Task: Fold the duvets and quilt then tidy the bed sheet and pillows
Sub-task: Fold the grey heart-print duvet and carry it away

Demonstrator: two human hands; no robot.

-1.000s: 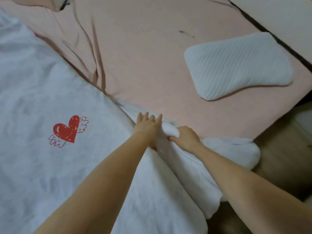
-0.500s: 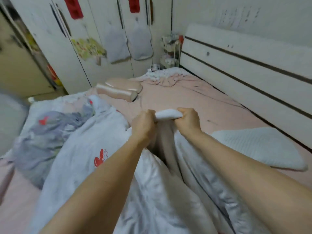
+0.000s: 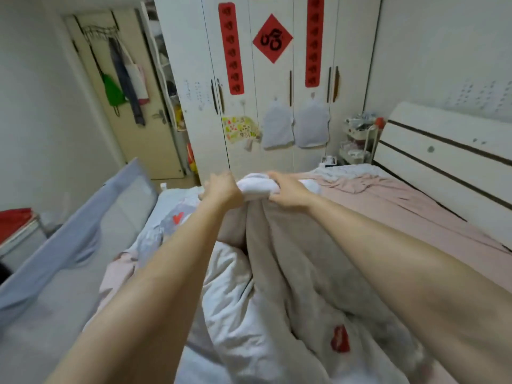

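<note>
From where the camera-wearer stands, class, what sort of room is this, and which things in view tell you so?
Most likely a home bedroom: a bed with a pink sheet and headboard, a tall white wardrobe, and a white duvet gripped by both hands.

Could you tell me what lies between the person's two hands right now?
In the head view, a bunched white edge of the duvet spans the gap between the left hand and the right hand; both grip it.

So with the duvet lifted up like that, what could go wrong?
Both hands, left and right, pinch one bunched bit of the white duvet, close together, so the rest hangs twisted and may fold unevenly. The hanging part could also drag the already rumpled pink sheet, or catch the grey bed rail.
</note>
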